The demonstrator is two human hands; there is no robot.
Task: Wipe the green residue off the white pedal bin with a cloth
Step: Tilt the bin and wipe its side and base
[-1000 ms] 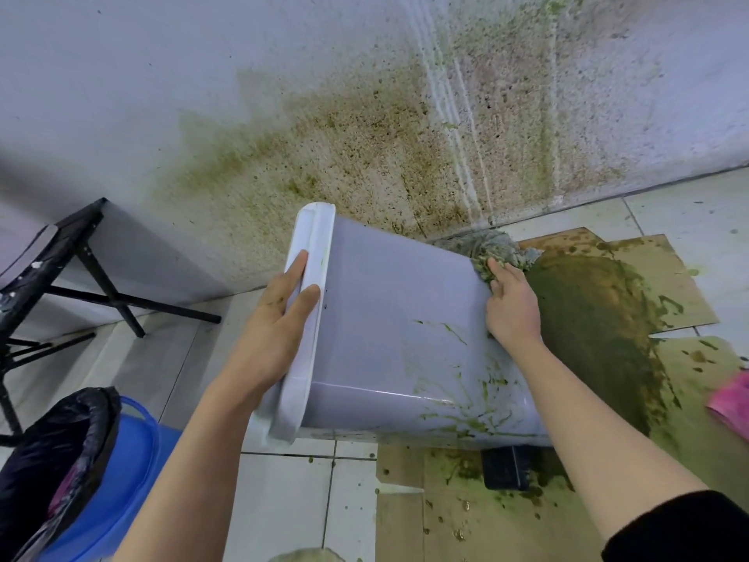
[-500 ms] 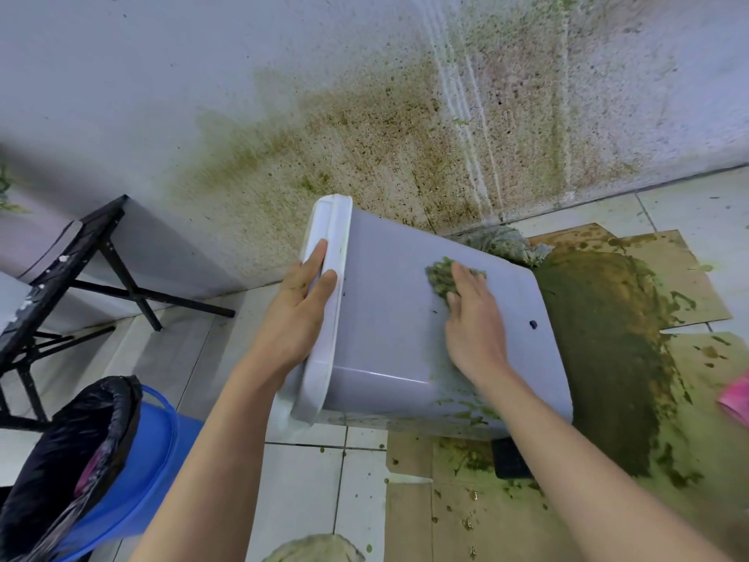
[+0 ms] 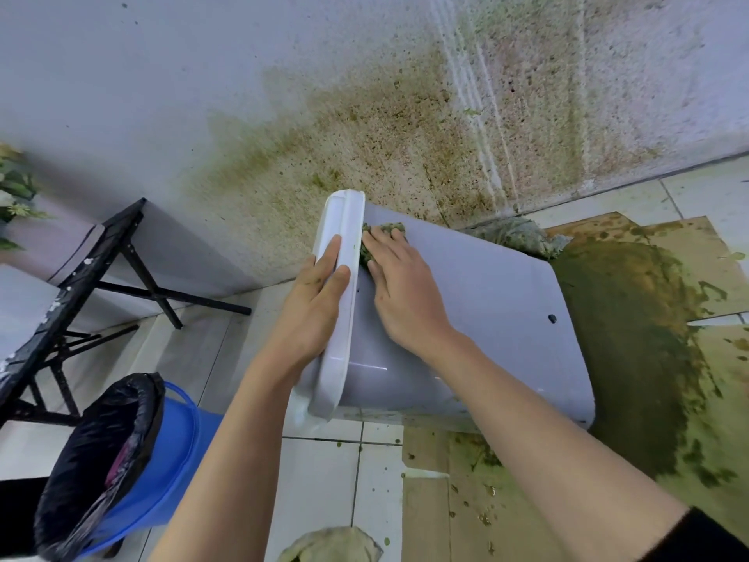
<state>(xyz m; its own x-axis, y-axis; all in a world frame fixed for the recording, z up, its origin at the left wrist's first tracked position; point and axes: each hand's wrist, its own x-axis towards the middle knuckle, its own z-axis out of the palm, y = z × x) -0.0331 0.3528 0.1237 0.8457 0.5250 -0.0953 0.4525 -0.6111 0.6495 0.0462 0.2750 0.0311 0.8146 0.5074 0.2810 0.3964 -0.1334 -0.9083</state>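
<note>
The white pedal bin lies tipped on its side on the floor, its lid end to the left. My left hand grips the lid's rim and steadies the bin. My right hand presses flat on a green-soaked cloth against the bin's upper side, right next to the lid. Most of the cloth is hidden under my fingers. The bin's upper face looks mostly white, with a small dark hole near the right end.
Stained cardboard thick with green residue lies right of the bin. The wall behind is spattered green. Another dirty rag sits behind the bin. A blue bucket with a black bag stands lower left, a black-legged table left.
My right hand has swept the cloth leftward across the bin's side, from the base end to the lid. Green streaks on that face are gone. The left hand kept its grip.
</note>
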